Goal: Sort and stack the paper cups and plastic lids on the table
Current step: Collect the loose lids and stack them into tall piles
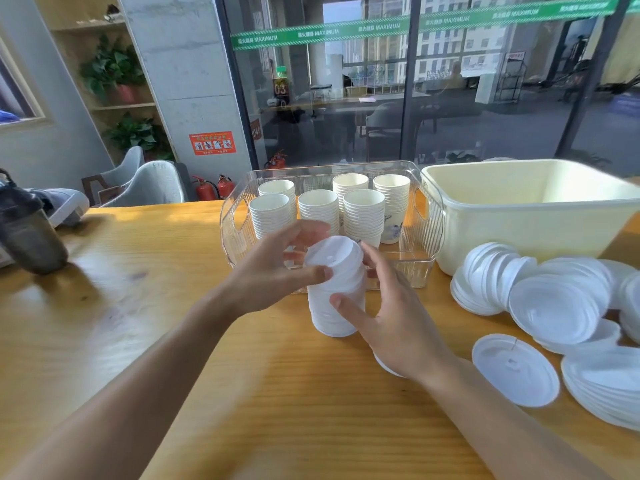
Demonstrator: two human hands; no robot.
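Although the paper cups (332, 209) already stand nested in six stacks inside the clear plastic bin (429, 216) at upper centre, I judge the lids only partly done. My left hand (277, 268) and right hand (391, 313) both curl round a tall lid stack (334, 292) standing on the wooden table (173, 306) at centre frame. Loose lids (554, 306) sprawl in toppled heaps at right, one single lid (514, 370) lying flat. The cream tub (519, 202) at upper right looks empty.
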